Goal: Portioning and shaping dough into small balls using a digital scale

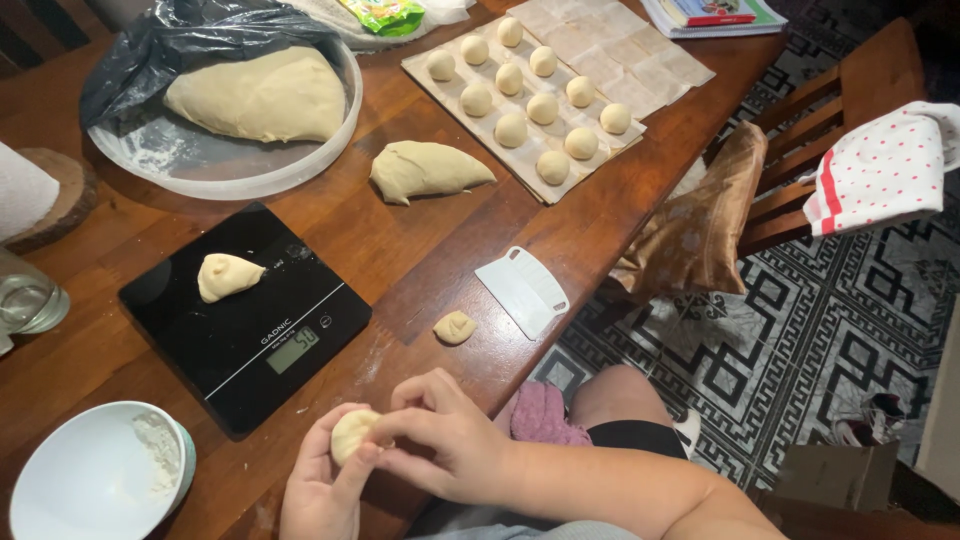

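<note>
My left hand (318, 492) cups a small pale dough ball (352, 432) at the table's near edge. My right hand (445, 440) lies over it, fingertips pinching the ball's top. A small dough piece (226, 275) rests on the black kitchen scale (250, 330). A tiny scrap of dough (455, 326) lies beside a white plastic scraper (522, 290). A larger dough chunk (428, 169) sits on the wood, and the big dough mass (260, 95) fills a round clear tray (200, 165). Several finished dough balls (542, 107) stand in rows on paper sheets (640, 60).
A white bowl with flour (95, 475) stands at the near left. A glass (25, 300) and a paper roll on a wooden disc (30, 195) are at the left edge. A wooden chair (830, 110) with draped cloths stands right of the table, over a patterned rug (800, 340).
</note>
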